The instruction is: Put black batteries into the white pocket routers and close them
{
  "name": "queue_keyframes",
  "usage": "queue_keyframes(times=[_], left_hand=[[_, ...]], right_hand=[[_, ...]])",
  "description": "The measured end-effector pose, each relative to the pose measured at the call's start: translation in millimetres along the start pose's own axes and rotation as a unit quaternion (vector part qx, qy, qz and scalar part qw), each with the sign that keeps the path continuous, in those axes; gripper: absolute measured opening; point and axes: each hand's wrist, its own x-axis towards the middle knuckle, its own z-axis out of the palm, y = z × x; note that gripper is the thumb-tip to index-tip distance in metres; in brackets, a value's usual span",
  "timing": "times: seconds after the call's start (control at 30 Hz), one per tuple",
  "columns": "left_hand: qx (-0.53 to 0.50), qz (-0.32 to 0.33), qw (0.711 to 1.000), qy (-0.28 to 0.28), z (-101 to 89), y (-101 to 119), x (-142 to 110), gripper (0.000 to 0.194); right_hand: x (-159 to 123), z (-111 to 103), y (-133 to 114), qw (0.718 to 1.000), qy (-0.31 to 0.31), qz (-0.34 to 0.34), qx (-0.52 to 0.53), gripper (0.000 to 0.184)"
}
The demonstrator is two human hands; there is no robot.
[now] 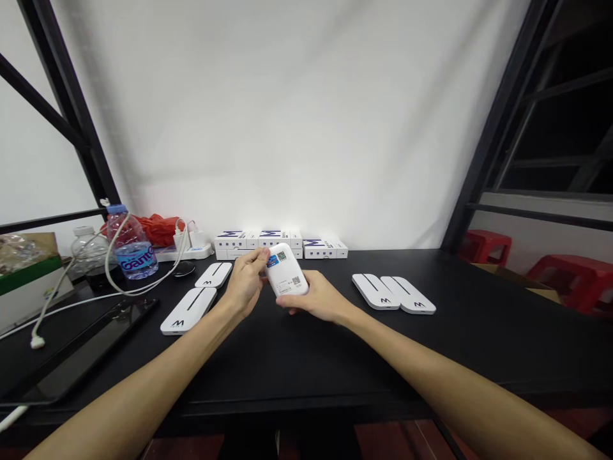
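Observation:
Both hands hold one white oblong device [286,271] above the black table [479,332], its back with a blue label and small codes turned up. My left hand [246,281] pinches its upper left corner with thumb and fingers. My right hand [317,298] cradles it from below, fingers curled under it. Two matching white devices [188,310] with a dark stripe lie to the left of my hands, and two more [393,293] lie to the right.
White boxes [280,243] with purple print line the back wall. At the left stand a water bottle [130,245], a power strip with chargers [186,246], white cables, a red bag and a dark tablet [90,348]. Red stools [569,281] stand right of the table.

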Motion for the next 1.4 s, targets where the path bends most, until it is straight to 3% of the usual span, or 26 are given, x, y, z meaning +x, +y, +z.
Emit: queue_keyframes(times=[0.13, 0.23, 0.33, 0.43, 0.53, 0.7, 0.83, 0.93, 1.1, 1.2, 1.33, 1.4], left_hand=[[0.006, -0.024, 0.999, 0.032, 0.2, -1.3, 2.3, 0.028], [0.101, 0.048, 0.993, 0.049, 0.4, 1.2, 1.7, 0.023], [0.279, 0.135, 0.949, 0.055, 1.0, 5.2, -2.3, 0.033], [0.377, 0.166, 0.907, 0.092, 2.7, 8.4, -6.7, 0.046], [0.387, 0.154, 0.897, 0.150, 4.0, 10.1, -8.2, 0.044], [0.356, 0.113, 0.911, 0.173, 2.1, 5.0, -3.8, 0.039], [0.276, 0.103, 0.942, 0.159, -4.3, -3.1, 2.2, 0.036], [0.245, 0.105, 0.952, 0.154, -9.9, -6.3, 5.8, 0.030], [0.304, 0.079, 0.947, 0.066, -15.6, -5.9, 10.6, 0.019], [0.444, 0.098, 0.887, 0.076, -24.7, 2.9, 16.8, 0.018], [0.682, 0.088, 0.718, 0.108, -56.2, 22.9, 29.9, 0.024], [0.737, 0.032, 0.667, 0.104, -76.4, 28.9, 37.0, 0.032]], right_hand=[[-0.6, 4.8, 0.5, 0.999, -0.009, 0.003, 0.047, 0.035], [-3.6, 6.0, -1.4, 1.000, -0.005, 0.008, -0.001, 0.028], [-7.9, 7.8, -4.2, 0.991, -0.002, -0.037, -0.131, 0.019], [-11.0, 12.5, -7.7, 0.965, 0.011, -0.118, -0.233, 0.016], [-13.9, 18.9, -11.5, 0.960, -0.009, -0.152, -0.236, 0.022], [-19.5, 26.2, -14.8, 0.975, -0.020, -0.111, -0.192, 0.016], [-15.5, 20.8, -12.2, 0.956, 0.039, -0.159, -0.243, 0.017], [-7.1, 9.9, -6.7, 0.953, 0.123, -0.165, -0.223, 0.016], [0.2, -8.9, -2.6, 0.939, 0.238, -0.201, -0.145, 0.016], [-2.0, -16.8, -5.9, 0.921, 0.250, -0.219, -0.205, 0.011], [-4.7, -25.4, -9.3, 0.900, 0.243, -0.228, -0.282, 0.010], [-4.6, -29.9, -9.8, 0.888, 0.249, -0.219, -0.319, 0.010]])
